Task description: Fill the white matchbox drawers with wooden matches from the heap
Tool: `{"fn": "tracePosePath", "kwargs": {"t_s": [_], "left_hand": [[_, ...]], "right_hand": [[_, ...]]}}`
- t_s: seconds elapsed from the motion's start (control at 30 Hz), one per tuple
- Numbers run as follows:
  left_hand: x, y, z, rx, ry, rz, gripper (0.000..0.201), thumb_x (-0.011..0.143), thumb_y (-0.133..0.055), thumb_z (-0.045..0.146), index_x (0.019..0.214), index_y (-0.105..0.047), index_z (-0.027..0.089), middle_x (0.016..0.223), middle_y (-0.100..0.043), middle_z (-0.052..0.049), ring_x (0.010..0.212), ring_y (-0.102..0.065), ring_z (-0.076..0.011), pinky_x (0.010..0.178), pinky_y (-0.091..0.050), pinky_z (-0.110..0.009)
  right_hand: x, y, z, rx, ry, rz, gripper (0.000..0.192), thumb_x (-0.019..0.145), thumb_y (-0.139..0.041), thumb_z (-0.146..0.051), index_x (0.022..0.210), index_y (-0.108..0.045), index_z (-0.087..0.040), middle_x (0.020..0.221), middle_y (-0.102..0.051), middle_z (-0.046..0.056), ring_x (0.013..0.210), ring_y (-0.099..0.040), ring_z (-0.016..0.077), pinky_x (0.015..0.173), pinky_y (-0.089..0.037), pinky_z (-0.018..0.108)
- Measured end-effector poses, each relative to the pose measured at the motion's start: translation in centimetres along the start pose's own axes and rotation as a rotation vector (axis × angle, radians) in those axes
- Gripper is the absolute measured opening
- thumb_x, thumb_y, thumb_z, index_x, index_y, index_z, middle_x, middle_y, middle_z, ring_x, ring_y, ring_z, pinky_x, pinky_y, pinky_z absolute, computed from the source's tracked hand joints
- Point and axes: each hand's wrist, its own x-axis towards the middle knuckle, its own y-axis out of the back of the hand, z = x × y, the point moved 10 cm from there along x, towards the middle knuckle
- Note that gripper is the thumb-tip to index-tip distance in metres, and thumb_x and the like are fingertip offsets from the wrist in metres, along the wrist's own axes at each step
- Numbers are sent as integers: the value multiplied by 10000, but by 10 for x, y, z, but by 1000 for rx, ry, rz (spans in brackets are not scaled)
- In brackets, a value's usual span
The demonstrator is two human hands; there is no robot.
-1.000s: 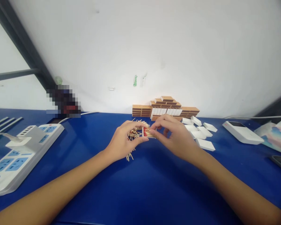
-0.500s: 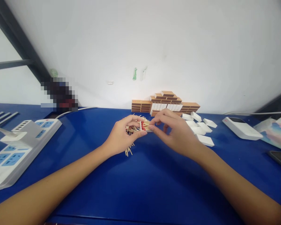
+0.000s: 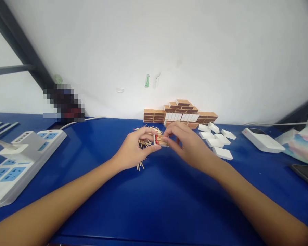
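Note:
My left hand [image 3: 132, 149] grips the left end of a small white matchbox tray [image 3: 165, 146] between thumb and fingers. In the tray lie red-tipped matches [image 3: 159, 139], their heads toward the left. From the other side, my right hand [image 3: 188, 145] has its thumb and forefinger pinched on the plain ends of the matches, at the right part of the tray. A pile of loose matches [image 3: 140, 166] spreads on the blue table behind and below my left hand, which partly covers it.
Brown matchboxes [image 3: 154, 116] are stacked stepwise against the wall. Several white box pieces [image 3: 222, 153] lie right of my right hand. Farther right are a white device [image 3: 263, 140] and a dark phone [image 3: 305, 176]. A power strip [image 3: 23, 165] lies at the left.
The right fingers have shifted slightly on the matches, and more of the tray's near edge shows. My left hand keeps its hold. The whole view has moved a little.

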Motion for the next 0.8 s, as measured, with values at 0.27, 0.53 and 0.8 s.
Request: {"fn": "tracePosePath", "kwargs": {"t_s": [0.27,0.53,0.8], "left_hand": [[0,-5,-9,-36,39,-48,350,873,-793,292,1173,-632,211,1012,-793,-53,963,-761,-215,917,-571,-371],[0,-9,-17,-143,107,-81,391,860,-803,302,1193,-629,196,988,-792,-71,922,-759,-223,850,-576,-375],[2,-7,-14,-157,100,-61,381,825,-836,298,1138,-661,171,1036,-779,-84,951,-735,-213,887,-551,-361]], "right_hand": [[-2,-6,1,-3,20,-62,89,1021,-524,-186,1023,-597,-236,1110,-582,100,1075,-571,254,936,-508,434],[-2,1,1,-52,-28,45,54,1005,-577,-241,981,-625,-231,1008,-612,78,954,-582,235,825,-499,391],[-1,4,4,-49,-25,80,33,1000,-591,-233,1004,-623,-225,995,-598,68,935,-576,224,787,-493,368]]}}
